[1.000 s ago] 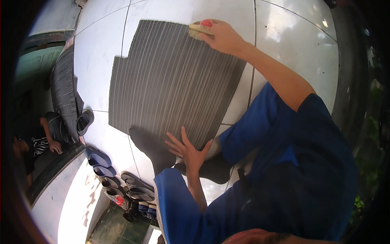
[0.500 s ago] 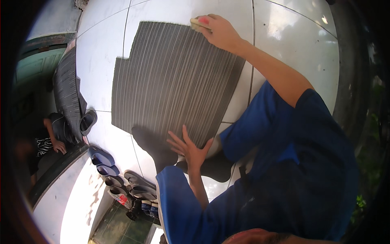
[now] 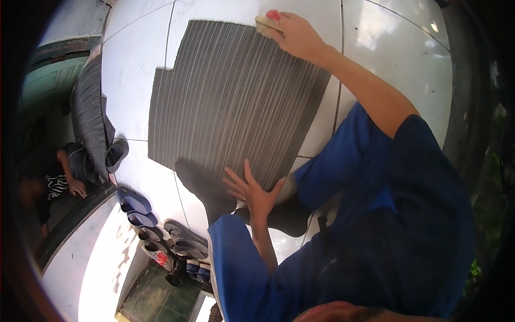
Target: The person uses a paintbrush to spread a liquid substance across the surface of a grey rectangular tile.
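Observation:
A dark grey striped mat with a notched left corner lies flat on white floor tiles. At its far edge, my right hand grips a small cream-coloured brush; something red shows on its top, by my fingers. The brush sits at the mat's far right corner. My left hand rests with spread fingers on the mat's near edge, between my two dark-socked feet. One foot overlaps the near left part of the mat.
Blue slippers and grey slippers line the floor at the lower left, with a dark sandal farther up. Another dark mat stands at the left by a doorway. Another person's hand rests near the doorsill.
The view has shifted slightly, so the mat appears a little higher. My right hand with the brush is still at the far right corner, tilted a bit differently. My left hand stays put.

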Tool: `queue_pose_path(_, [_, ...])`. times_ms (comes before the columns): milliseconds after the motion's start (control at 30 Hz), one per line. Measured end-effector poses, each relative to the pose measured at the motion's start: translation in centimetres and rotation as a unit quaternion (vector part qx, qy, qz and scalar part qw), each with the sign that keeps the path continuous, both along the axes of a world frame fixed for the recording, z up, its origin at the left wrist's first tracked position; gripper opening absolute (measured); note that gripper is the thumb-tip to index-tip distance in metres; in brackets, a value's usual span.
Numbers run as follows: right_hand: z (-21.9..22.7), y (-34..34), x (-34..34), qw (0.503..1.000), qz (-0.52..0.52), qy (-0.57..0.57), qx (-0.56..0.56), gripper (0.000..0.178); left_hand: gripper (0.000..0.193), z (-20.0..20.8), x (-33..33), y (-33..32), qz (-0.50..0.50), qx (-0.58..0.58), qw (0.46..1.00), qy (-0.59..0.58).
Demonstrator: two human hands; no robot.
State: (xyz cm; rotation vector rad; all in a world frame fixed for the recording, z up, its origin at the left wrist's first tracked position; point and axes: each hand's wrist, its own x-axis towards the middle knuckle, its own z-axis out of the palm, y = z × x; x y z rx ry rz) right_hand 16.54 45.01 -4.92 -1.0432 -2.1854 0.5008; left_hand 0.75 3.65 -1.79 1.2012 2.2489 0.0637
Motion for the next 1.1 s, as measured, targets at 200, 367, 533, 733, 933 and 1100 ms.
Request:
queue_pose_path(200, [0.9, -8.7, -5.0, 0.960, 0.263, 0.009, -0.100, 0.024, 0.135, -0.3, -0.3, -0.9, 0.007, 0.000, 1.000, 0.012])
queue_pose_path(367, [0.2, 0.2, -3.8, 0.999, 0.032, 0.034, 0.019, 0.026, 0.135, 0.5, -0.4, -1.0, 0.018, 0.005, 1.000, 0.024])
queue_pose_path(533, [3.1, -5.8, -2.9, 0.986, 0.135, 0.038, -0.085, 0.027, 0.134, 0.6, -0.1, -0.4, 0.019, -0.026, 0.999, 0.021])
queue_pose_path(733, [-0.6, -8.8, -6.0, 0.961, 0.275, 0.014, -0.041, 0.030, 0.134, -0.6, -0.4, -1.2, 0.014, -0.006, 1.000, 0.019])
queue_pose_path(933, [0.3, 0.4, -1.7, 0.992, -0.084, 0.031, -0.091, 0.024, 0.135, -0.2, -0.3, -0.8, 0.007, 0.000, 1.000, 0.014])
queue_pose_path(1100, [0.1, -8.5, -4.3, 0.949, 0.262, 0.092, -0.152, 0.025, 0.135, -0.1, 0.0, -0.8, 0.013, -0.001, 1.000, 0.003])
